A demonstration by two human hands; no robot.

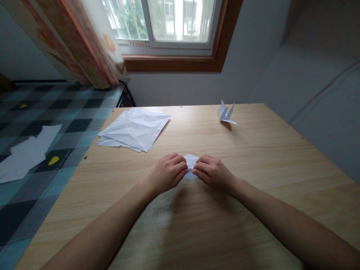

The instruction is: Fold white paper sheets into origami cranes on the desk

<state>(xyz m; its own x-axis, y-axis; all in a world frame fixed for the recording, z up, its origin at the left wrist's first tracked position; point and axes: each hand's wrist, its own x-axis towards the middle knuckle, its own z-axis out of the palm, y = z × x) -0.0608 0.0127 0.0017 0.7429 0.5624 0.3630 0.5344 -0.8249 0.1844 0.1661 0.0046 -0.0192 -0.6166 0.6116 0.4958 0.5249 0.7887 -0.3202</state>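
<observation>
A small folded piece of white paper (191, 162) lies on the wooden table (253, 157) in the middle. My left hand (167, 173) pinches its left side with curled fingers. My right hand (213, 171) pinches its right side the same way. Both hands rest on the tabletop, and most of the paper is hidden between the fingertips.
A stack of creased white paper sheets (134, 129) lies at the table's back left. A finished folded paper figure (226, 114) stands at the back right. Left of the table is a checked bed cover (42, 123) with a white sheet (26, 152) on it. A wall runs along the right.
</observation>
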